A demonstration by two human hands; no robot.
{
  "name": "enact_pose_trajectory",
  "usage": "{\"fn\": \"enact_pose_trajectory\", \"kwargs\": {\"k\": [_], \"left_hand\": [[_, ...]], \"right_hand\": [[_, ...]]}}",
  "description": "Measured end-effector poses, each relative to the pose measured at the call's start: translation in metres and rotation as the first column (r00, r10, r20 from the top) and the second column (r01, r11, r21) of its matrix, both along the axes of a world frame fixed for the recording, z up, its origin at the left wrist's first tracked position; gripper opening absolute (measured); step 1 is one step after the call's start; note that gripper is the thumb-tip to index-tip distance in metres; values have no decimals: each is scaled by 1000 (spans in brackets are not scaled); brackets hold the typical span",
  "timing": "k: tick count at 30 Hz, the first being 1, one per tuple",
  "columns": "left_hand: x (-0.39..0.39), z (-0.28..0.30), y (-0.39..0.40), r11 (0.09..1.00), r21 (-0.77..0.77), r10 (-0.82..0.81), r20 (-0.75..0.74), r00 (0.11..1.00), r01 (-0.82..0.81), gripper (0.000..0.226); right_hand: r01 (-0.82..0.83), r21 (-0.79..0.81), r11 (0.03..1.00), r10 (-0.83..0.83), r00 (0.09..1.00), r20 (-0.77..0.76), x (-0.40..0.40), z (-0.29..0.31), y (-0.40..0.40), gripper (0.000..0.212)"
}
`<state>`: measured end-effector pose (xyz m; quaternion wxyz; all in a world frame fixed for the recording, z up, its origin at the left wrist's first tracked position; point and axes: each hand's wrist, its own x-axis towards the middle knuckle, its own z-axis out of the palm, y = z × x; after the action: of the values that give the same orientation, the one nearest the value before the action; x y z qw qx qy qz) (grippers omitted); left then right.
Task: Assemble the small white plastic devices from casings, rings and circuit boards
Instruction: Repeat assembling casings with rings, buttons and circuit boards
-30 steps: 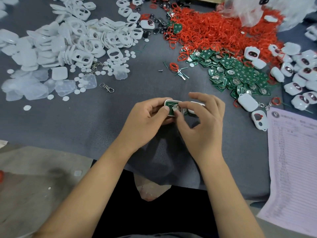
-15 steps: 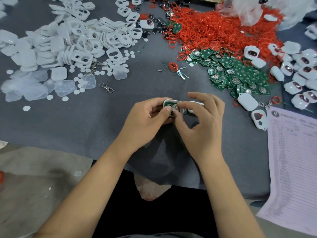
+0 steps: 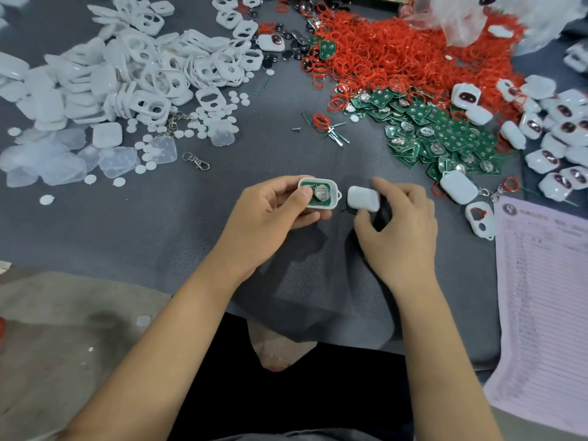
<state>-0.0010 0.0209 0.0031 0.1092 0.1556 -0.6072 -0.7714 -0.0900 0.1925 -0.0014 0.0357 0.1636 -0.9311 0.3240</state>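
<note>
Head view: the left hand [image 3: 270, 214] grips an open casing half [image 3: 318, 193], thumb pressed on the green circuit board [image 3: 313, 195] seated inside it beside a round silver cell. Just to its right, apart by a narrow gap, the right hand [image 3: 397, 224] pinches a plain white cover [image 3: 363, 198] between thumb and forefinger, low over the grey cloth [image 3: 159, 224]. Bare cloth lies in front of and to the left of both hands. Farther back, a heap of white casings [image 3: 133, 71] fills the left, red rings [image 3: 397, 55] pile at the middle right, loose green boards [image 3: 439, 135] spread below them, and finished devices [image 3: 560, 138] crowd the right edge. A printed sheet [image 3: 547, 313] overhangs the cloth's right border, and a metal clasp [image 3: 195, 161] lies alone near the casings.
</note>
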Motion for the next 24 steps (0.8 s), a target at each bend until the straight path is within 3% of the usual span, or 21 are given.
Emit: {"fn": "enact_pose_trajectory", "kwargs": {"k": [6, 11, 16, 24], "left_hand": [[-1, -2, -1, 1000, 5, 1, 5, 1000, -1, 26], [0, -2, 0, 1000, -8, -3, 16, 1000, 3, 25], [-2, 1, 0, 999, 34, -7, 44, 999, 6, 36], [1, 4, 1, 999, -20, -50, 25, 998, 50, 40]], "right_hand": [[-38, -40, 998, 36, 998, -50, -4, -6, 5, 30], [-52, -432, 900, 40, 999, -37, 2, 0, 8, 30], [-323, -366, 873, 238, 936, -260, 14, 5, 2, 32], [-398, -443, 803, 378, 915, -137, 9, 6, -9, 35]]}}
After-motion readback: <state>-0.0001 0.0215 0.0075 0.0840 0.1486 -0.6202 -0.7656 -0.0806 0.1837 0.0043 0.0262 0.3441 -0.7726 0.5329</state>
